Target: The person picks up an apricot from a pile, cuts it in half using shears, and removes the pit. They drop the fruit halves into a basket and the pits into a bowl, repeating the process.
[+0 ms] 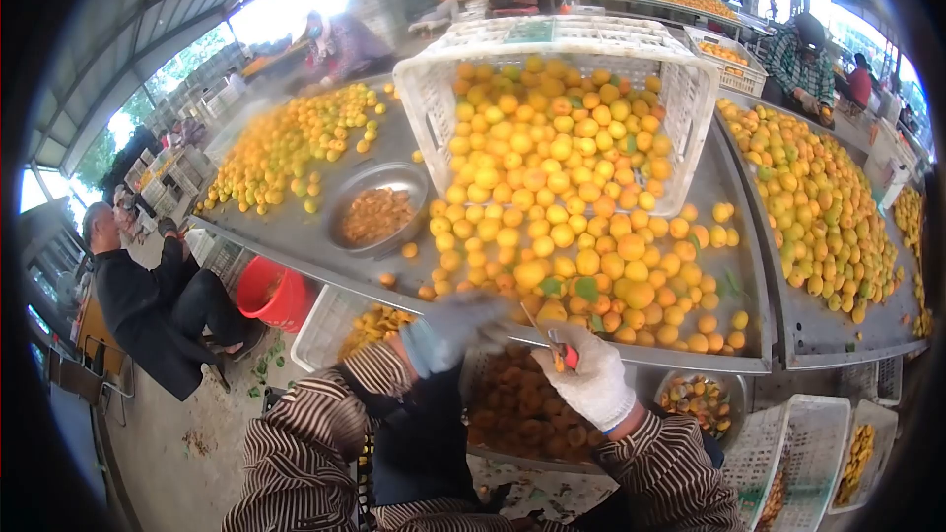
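Note:
My right hand (591,382), in a white glove, is closed around the red handle of a small knife (566,355). The thin blade points up and left. My left hand (455,332), in a grey glove, is smeared by motion at the table's near edge, so its fingers and anything in them cannot be made out. Just beyond both hands, yellow-orange apricots (591,261) spread over the metal table (325,241). They spill from a white plastic crate (695,89) tipped on its side. Below my hands lies a bin of brownish-orange cut fruit (522,404).
A metal bowl of fruit pieces (374,215) sits on the table's left part. To the left are a red bucket (271,294) and a seated person (148,291). White crates (803,453) stand at lower right. More fruit (818,207) covers the table on the right.

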A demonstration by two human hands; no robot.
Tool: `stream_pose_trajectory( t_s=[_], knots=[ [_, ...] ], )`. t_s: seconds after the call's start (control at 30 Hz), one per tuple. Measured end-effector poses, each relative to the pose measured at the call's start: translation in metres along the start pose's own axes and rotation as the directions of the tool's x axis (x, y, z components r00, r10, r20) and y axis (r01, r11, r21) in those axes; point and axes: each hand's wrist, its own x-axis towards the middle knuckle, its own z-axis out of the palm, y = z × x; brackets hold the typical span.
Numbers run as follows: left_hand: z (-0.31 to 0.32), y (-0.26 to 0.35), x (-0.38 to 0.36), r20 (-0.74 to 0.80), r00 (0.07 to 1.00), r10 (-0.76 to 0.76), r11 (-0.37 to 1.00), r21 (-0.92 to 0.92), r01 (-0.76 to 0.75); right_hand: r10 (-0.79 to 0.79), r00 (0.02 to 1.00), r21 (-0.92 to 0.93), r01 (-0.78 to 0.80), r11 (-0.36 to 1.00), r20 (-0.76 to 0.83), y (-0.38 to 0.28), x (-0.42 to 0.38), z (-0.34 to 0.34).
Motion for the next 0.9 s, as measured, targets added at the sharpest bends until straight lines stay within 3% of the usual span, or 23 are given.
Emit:
stream_pose_trajectory(
  t_s=[0.07, 0.1, 0.13, 0.17, 0.2, 0.23, 0.27, 0.3, 0.37, 0.43, 0.47, 0.5, 0.57, 0.63, 0.7, 0.73, 0.8, 0.83, 0.9],
  knots=[
    [-0.071, -0.007, 0.029, -0.084, 0.929, 0.361, 0.875, 0.375, -0.306, 0.005, 0.999, -0.061, -0.002, 0.998, 0.042, 0.002, 0.001, -0.007],
    [-0.090, 0.018, 0.025, -0.088, 0.907, 0.411, 0.636, 0.741, -0.216, 0.006, 0.999, -0.059, -0.003, 0.998, 0.042, 0.003, 0.000, -0.008],
    [-0.111, 0.044, 0.021, -0.066, 0.887, 0.456, 0.275, 0.959, -0.070, 0.000, 1.000, -0.073, 0.002, 0.997, 0.027, 0.004, 0.000, -0.009],
    [-0.169, 0.037, 0.039, -0.056, 0.861, 0.505, 0.580, 0.761, -0.291, -0.006, 1.000, -0.086, 0.007, 0.996, 0.011, 0.005, -0.001, -0.010],
    [-0.215, 0.026, 0.063, -0.071, 0.831, 0.552, 0.769, 0.427, -0.475, -0.006, 1.000, -0.086, 0.007, 0.996, 0.011, 0.010, 0.000, -0.011],
    [-0.205, 0.045, 0.056, -0.070, 0.831, 0.552, 0.769, 0.428, -0.475, 0.018, 0.998, -0.053, -0.021, 0.998, -0.066, 0.018, 0.003, -0.012],
    [-0.197, 0.066, 0.046, -0.280, 0.888, 0.366, 0.931, 0.111, -0.349, 0.043, 0.989, -0.019, -0.046, 0.999, -0.144, 0.023, 0.006, -0.012],
    [-0.186, 0.080, 0.044, -0.398, 0.911, 0.109, 0.944, -0.245, -0.220, -0.049, 0.961, 0.042, 0.063, 0.997, -0.272, 0.017, 0.012, -0.020],
    [-0.172, 0.079, 0.064, -0.360, 0.929, 0.085, 0.958, -0.227, -0.176, 0.327, 0.889, 0.468, -0.151, 0.871, -0.320, 0.007, 0.023, -0.036],
    [-0.159, 0.064, 0.087, -0.317, 0.948, 0.026, 0.978, -0.189, -0.090, 0.565, 0.767, 0.713, -0.209, 0.669, -0.305, -0.002, 0.033, -0.055],
    [-0.203, 0.024, 0.127, 0.115, 0.905, 0.409, 0.746, 0.529, -0.404, 0.590, 0.751, 0.790, -0.155, 0.594, -0.296, 0.003, 0.033, -0.060],
    [-0.103, 0.060, 0.090, -0.274, 0.957, 0.096, 0.995, 0.012, -0.096, 0.612, 0.739, 0.855, -0.098, 0.509, -0.280, 0.010, 0.034, -0.064],
    [-0.070, 0.055, 0.111, -0.132, 0.984, 0.120, 0.976, 0.199, -0.093, 0.631, 0.733, 0.889, -0.080, 0.450, -0.253, 0.016, 0.033, -0.066],
    [-0.028, 0.057, 0.136, -0.116, 0.975, 0.190, 0.800, 0.594, -0.085, 0.648, 0.728, 0.920, -0.060, 0.386, -0.225, 0.017, 0.032, -0.066],
    [-0.002, 0.052, 0.162, 0.107, 0.910, 0.400, 0.450, 0.842, -0.296, 0.671, 0.710, 0.900, -0.125, 0.418, -0.213, 0.015, 0.030, -0.066],
    [0.015, 0.057, 0.171, 0.115, 0.910, 0.398, 0.449, 0.841, -0.303, 0.657, 0.720, 0.897, -0.113, 0.428, -0.222, 0.016, 0.029, -0.065],
    [0.045, 0.071, 0.190, 0.371, 0.815, 0.446, -0.132, 0.927, -0.350, 0.663, 0.710, 0.885, -0.123, 0.449, -0.237, 0.017, 0.029, -0.066],
    [0.058, 0.075, 0.201, 0.378, 0.812, 0.445, -0.135, 0.925, -0.356, 0.667, 0.704, 0.874, -0.137, 0.466, -0.245, 0.015, 0.031, -0.066],
    [0.082, 0.079, 0.224, 0.475, 0.791, 0.385, -0.392, 0.861, -0.325, 0.669, 0.702, 0.876, -0.134, 0.463, -0.246, 0.010, 0.032, -0.068]
  ],
)
